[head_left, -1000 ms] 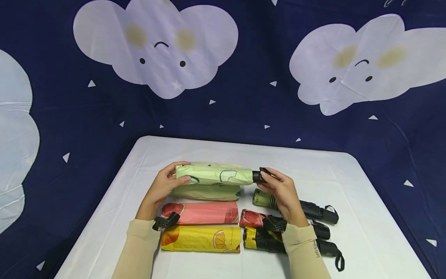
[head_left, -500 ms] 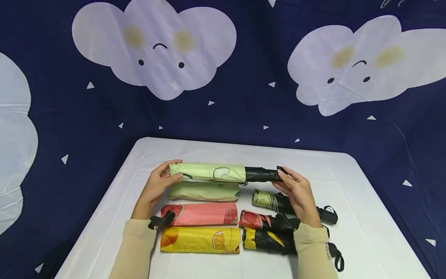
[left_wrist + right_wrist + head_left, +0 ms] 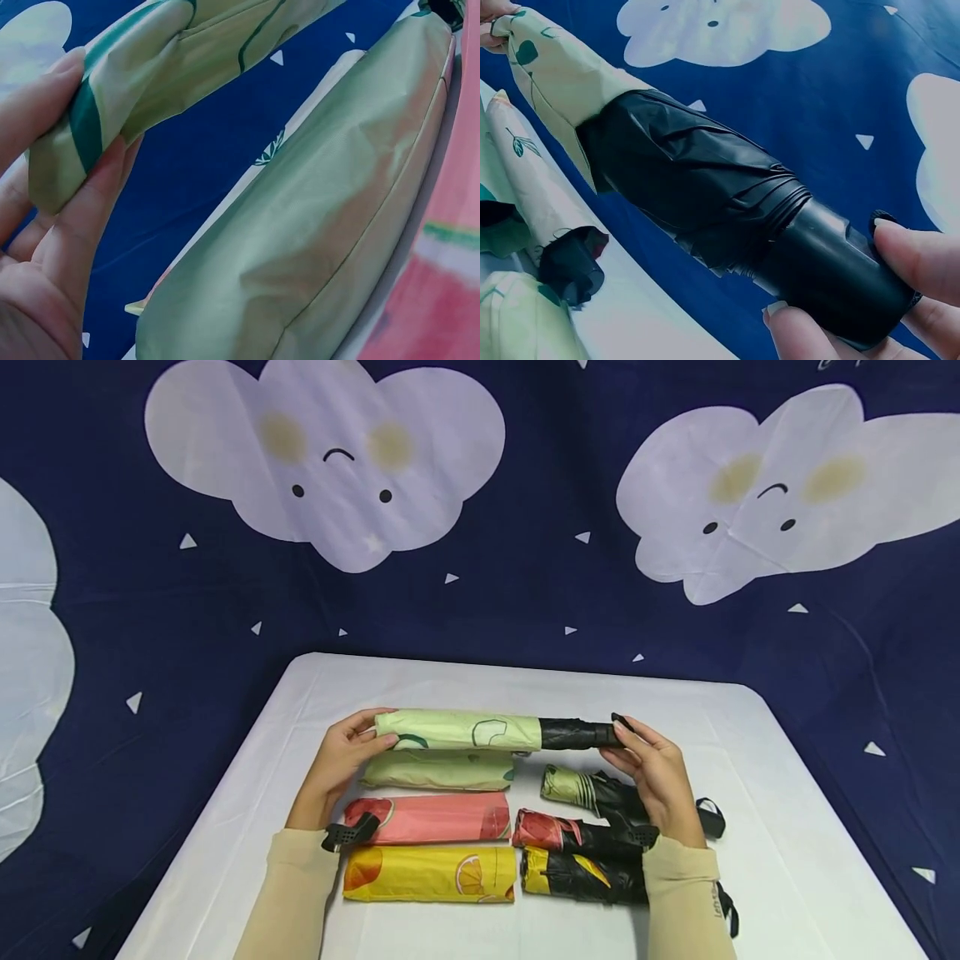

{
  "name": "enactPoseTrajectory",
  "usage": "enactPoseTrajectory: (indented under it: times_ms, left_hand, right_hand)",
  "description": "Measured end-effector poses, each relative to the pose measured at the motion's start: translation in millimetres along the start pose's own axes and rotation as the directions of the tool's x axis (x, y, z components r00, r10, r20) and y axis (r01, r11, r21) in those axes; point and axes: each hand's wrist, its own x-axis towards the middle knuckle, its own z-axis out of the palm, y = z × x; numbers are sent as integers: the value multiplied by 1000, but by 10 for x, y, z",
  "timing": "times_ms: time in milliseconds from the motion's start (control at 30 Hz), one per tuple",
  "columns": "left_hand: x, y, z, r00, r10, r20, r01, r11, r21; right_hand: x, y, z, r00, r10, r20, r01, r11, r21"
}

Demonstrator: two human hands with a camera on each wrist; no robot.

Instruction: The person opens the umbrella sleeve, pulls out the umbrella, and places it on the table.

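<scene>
A folded black umbrella (image 3: 573, 734) sits partly inside a light green sleeve (image 3: 457, 729) with dark green outlines, held level above the table. My left hand (image 3: 339, 762) pinches the sleeve's closed left end between thumb and fingers. At the other end my right hand (image 3: 658, 767) grips the umbrella's black handle (image 3: 840, 270). Pleated black fabric shows between handle and sleeve mouth in the right wrist view. Below lie a green sleeve (image 3: 438, 770), a pink watermelon sleeve (image 3: 438, 818) and a yellow orange-print sleeve (image 3: 427, 874).
Right of the sleeves lie a green-tipped umbrella (image 3: 570, 785), a red-tipped umbrella (image 3: 543, 831) and a yellow-tipped umbrella (image 3: 577, 874), partly behind my right forearm. A cream leaf-print sleeved umbrella (image 3: 536, 165) lies behind the green sleeve. The white table (image 3: 765, 860) meets a dark blue cloud backdrop.
My right hand has moved right with the handle, and the black umbrella has slid partly out of the light green sleeve. My left hand still pinches the sleeve's end, almost in place.
</scene>
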Motion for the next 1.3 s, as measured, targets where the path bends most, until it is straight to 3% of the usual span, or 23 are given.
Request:
enactPoseTrajectory:
  times_ms: [133,300,500,700,833,967,1167,1233,1300]
  left_hand:
    - [-5,-31,-42,999,15,-50,-16,1000,-11]
    - [-11,-109,-123,991,53,-124,-52,999,6]
    - [-5,-180,-156,997,9,-75,0,993,122]
    - [-23,-205,-195,995,22,-101,5,968,251]
    - [-21,-210,-185,997,-9,-81,33,954,299]
    - [-8,-209,-156,994,-58,-90,89,915,394]
    - [20,-224,-107,985,-118,-126,170,797,580]
    - [27,-230,-96,980,-139,-144,198,783,590]
    - [31,-235,-91,975,-149,-165,218,786,578]
  right_hand:
    - [-18,-52,-101,1000,-12,0,12,1000,22]
    - [-72,-143,-375,998,-44,-33,46,996,71]
    - [-119,-197,-688,996,-63,-64,70,992,103]
    - [-136,-228,-924,998,-50,-49,57,987,149]
    - [-189,-251,-1114,999,-36,-19,39,987,159]
    - [-223,-242,-1248,1000,-11,1,11,994,111]
    - [-217,-224,-1353,998,63,-31,-62,997,35]
    - [-201,-211,-1378,997,64,-51,-64,998,4]
    - [-175,-189,-1397,996,46,-79,-51,997,-57]
